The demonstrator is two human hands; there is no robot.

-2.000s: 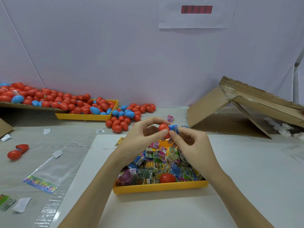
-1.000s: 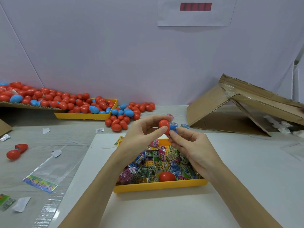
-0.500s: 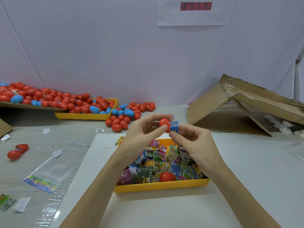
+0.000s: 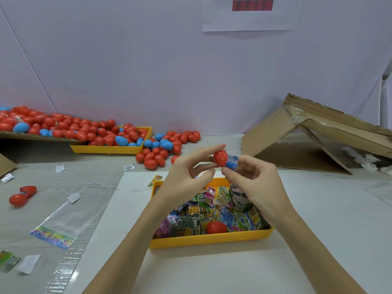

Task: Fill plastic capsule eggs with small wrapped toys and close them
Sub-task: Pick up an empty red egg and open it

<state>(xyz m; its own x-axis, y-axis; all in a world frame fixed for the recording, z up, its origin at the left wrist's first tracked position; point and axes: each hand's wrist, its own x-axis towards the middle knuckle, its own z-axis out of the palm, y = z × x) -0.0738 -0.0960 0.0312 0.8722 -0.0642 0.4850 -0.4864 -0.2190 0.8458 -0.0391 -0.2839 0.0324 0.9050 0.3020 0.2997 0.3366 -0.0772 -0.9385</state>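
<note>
- Since 0.5 s ago, the small blue wrapped toy (image 4: 232,161) has been kept at the mouth of the red plastic capsule egg half (image 4: 220,158), and the pair has been carried a little to the right, above the far edge of the near yellow plastic tray (image 4: 210,239).
- Since 1 s ago, more of the blue wrapper has come into sight beside the red shell, so the toy is judged to be only partly seated; the insertion step is taken as under way, with closing not yet begun.
- The egg half and toy are held in the air above the tray's far edge, well clear of the worktop (image 4: 318,209).
- The left hand (image 4: 186,179) is raised above the tray's far-left corner; the red shell is steadied between its thumb and extended forefinger, while the other fingers are loosely curled and hold nothing.
- The right hand (image 4: 254,183) is poised above the tray's far-right part; the blue packet is pinched between its thumb and forefinger, with the remaining fingers curled beneath.
- Both forearms are brought in from the near edge of the view, crossing over the tray's sides.
- A second red egg piece (image 4: 216,227) lies among the packets near the tray's front wall; whether it is the matching half cannot be told.
</note>
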